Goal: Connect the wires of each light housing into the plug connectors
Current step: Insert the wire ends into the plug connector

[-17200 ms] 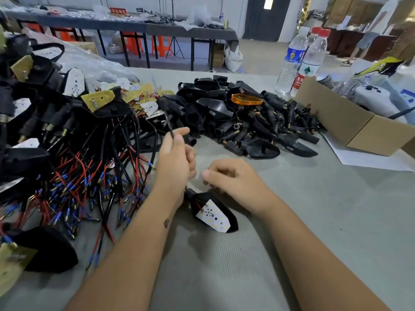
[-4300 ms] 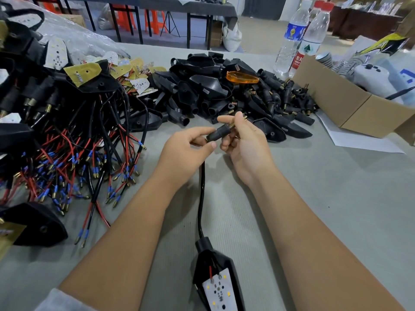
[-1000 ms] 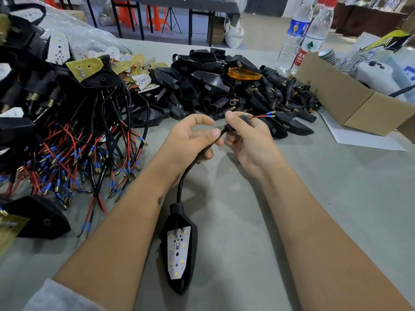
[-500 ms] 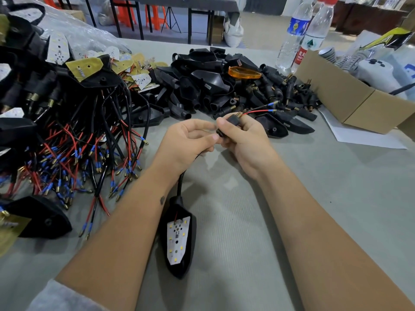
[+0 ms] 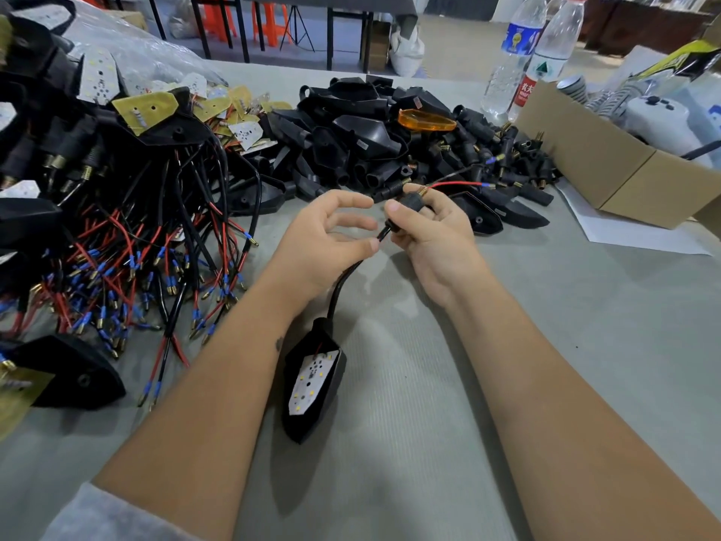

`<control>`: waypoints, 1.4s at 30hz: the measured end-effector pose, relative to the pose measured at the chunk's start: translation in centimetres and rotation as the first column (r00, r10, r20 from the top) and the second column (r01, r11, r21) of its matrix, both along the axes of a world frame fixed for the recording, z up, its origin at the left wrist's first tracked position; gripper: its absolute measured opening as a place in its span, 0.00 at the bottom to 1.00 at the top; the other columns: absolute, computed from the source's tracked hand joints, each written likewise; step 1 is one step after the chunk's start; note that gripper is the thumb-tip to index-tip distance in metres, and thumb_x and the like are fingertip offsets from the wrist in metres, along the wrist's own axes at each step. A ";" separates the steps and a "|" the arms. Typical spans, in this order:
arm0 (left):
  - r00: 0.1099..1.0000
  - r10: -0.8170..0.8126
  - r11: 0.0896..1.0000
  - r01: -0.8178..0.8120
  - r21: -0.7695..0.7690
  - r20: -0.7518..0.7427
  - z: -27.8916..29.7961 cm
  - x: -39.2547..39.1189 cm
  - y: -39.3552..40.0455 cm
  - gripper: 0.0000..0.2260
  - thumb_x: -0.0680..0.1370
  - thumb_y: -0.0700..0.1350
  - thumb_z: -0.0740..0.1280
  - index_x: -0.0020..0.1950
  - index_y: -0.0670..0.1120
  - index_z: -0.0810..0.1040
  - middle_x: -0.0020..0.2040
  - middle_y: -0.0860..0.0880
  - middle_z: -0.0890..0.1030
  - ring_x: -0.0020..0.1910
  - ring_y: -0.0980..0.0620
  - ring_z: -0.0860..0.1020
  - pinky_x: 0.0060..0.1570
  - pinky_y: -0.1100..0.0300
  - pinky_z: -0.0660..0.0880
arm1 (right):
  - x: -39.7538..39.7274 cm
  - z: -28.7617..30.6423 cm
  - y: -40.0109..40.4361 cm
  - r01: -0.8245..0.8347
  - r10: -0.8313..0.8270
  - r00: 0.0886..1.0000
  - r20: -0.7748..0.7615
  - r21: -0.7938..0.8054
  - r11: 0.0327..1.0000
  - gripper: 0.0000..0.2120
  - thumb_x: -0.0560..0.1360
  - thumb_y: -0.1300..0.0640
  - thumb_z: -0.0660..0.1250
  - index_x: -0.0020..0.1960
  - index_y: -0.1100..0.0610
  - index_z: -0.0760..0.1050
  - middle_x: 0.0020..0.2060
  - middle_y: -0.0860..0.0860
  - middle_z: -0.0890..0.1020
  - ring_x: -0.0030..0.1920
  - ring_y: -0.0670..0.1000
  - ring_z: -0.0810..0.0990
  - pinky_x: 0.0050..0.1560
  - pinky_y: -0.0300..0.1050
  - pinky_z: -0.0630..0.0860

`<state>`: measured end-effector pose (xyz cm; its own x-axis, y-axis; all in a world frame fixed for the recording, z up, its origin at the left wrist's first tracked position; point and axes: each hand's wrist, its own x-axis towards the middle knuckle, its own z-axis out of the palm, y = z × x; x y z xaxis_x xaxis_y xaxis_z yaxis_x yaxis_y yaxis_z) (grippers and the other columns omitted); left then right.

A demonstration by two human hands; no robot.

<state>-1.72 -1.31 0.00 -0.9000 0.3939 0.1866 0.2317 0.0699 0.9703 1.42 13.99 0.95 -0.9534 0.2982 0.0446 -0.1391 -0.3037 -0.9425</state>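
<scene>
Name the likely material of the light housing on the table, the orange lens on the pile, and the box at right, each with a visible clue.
Light housing: probably moulded black plastic, matte, smooth edges.
Orange lens: seemingly translucent plastic, glossy, light passes through.
Box: brown cardboard, dull, folded flaps.

Glossy black plastic housing, matt cardboard box
</scene>
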 end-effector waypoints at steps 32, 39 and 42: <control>0.999 0.050 0.978 -0.045 -0.203 0.021 1.0 1.1 0.3 0.16 0.81 0.48 0.61 0.38 0.49 0.84 0.35 0.51 0.83 0.36 0.57 0.79 0.39 0.67 0.73 | 0.1 -0.1 -0.3 -0.059 0.060 0.998 -0.002 0.149 0.987 0.03 0.77 0.64 0.68 0.47 0.57 0.77 0.34 0.47 0.80 0.35 0.45 0.76 0.41 0.39 0.75; 0.998 -0.022 0.969 0.036 -0.243 0.059 1.1 1.1 -0.1 0.13 0.77 0.48 0.63 0.37 0.48 0.85 0.35 0.52 0.83 0.34 0.55 0.76 0.38 0.61 0.72 | -0.3 0.2 0.4 0.088 -0.082 0.996 0.044 -0.156 0.984 0.06 0.77 0.62 0.69 0.41 0.58 0.75 0.29 0.49 0.78 0.28 0.46 0.73 0.35 0.40 0.74; 1.000 -0.001 0.964 -0.003 -0.267 -0.015 1.0 1.0 -0.2 0.14 0.80 0.46 0.64 0.38 0.51 0.84 0.36 0.54 0.83 0.38 0.53 0.79 0.42 0.61 0.75 | -0.1 0.3 0.5 0.063 -0.061 0.998 0.019 -0.143 0.988 0.09 0.78 0.61 0.68 0.40 0.58 0.74 0.29 0.49 0.79 0.28 0.46 0.74 0.36 0.40 0.74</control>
<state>-0.70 -1.46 0.97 -0.8982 0.4305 0.0886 0.2461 0.3257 0.9129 1.27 14.51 1.21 -0.9330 0.3594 -0.0168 -0.1483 -0.4269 -0.8921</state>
